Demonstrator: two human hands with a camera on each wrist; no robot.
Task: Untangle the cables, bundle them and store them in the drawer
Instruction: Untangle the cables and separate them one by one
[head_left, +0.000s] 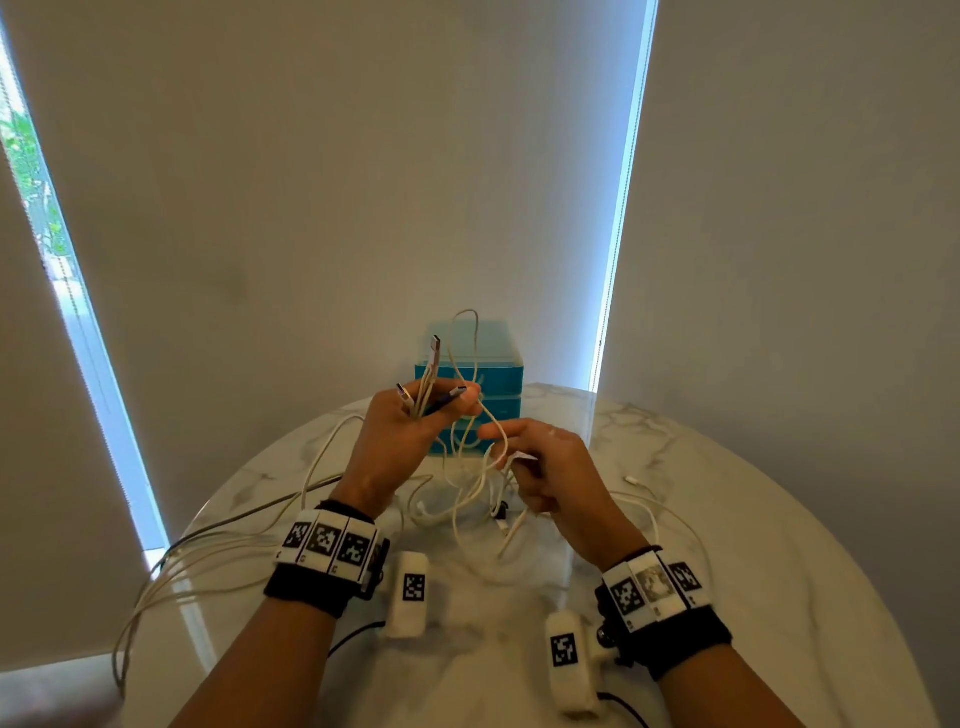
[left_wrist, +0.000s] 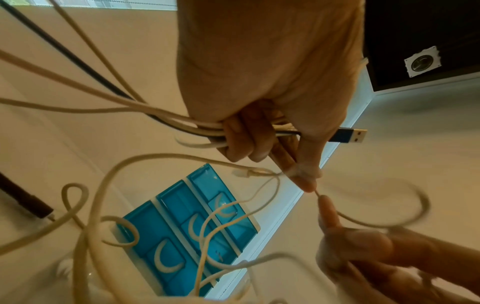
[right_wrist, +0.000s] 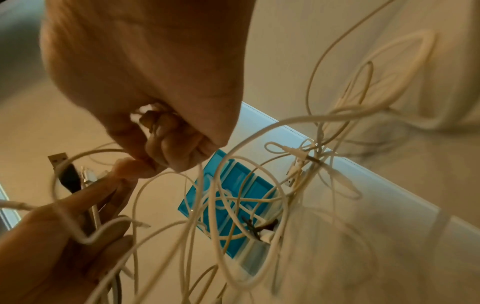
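A: so where are the cables (head_left: 470, 483) at?
B: mostly white, one dark, still one tangled mess. Several plug ends, including a blue USB plug (left_wrist: 349, 135), stick up in a bunch above the table, the rest loops down and trails off its left edge.
A: and the drawer unit (head_left: 488, 379)?
B: blue, three drawers, all closed, right behind the tangle.

White cables (head_left: 467, 499), blue drawers (head_left: 501, 379)

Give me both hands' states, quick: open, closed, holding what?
Left hand: closed, gripping a bunch of cable ends, plugs sticking up.
Right hand: closed, pinching one white cable from the tangle.
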